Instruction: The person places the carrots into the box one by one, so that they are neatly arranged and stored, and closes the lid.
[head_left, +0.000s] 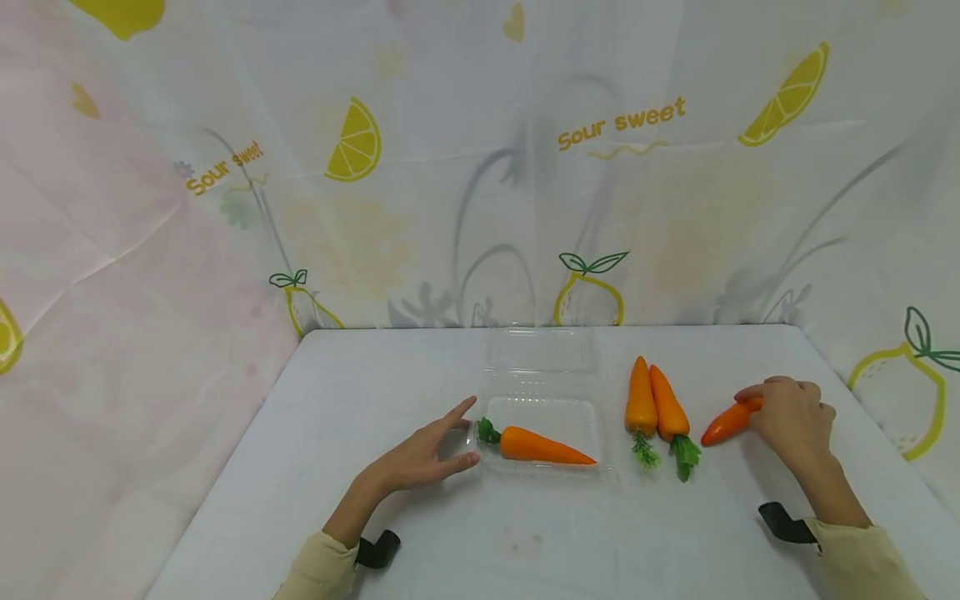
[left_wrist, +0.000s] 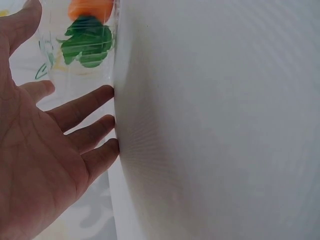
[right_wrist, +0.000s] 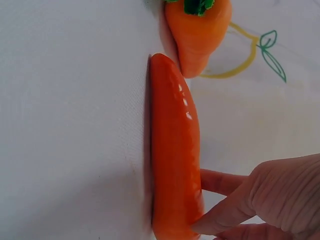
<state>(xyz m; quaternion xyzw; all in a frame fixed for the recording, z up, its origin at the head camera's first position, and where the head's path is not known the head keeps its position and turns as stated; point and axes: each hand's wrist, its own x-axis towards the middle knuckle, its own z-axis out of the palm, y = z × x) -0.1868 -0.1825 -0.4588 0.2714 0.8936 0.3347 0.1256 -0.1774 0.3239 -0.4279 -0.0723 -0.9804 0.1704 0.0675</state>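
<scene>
A clear plastic box [head_left: 542,402] lies with its lid folded back, and an orange carrot [head_left: 543,447] with green leaves rests in its base. My left hand [head_left: 423,454] is at the box's left end, fingers spread; in the left wrist view the fingertips [left_wrist: 107,91] are close to the table, below the carrot's leaves [left_wrist: 89,45]. On the right, a glossy red-orange carrot [right_wrist: 175,150] lies on the table. My right hand [head_left: 795,417] pinches its near end between thumb and fingers, hiding that end in the head view.
Two more carrots [head_left: 641,396] [head_left: 670,404] lie side by side between the box and my right hand, leafy ends toward me. The white table [head_left: 375,358] meets a lemon-printed cloth [head_left: 435,208] at its back edge.
</scene>
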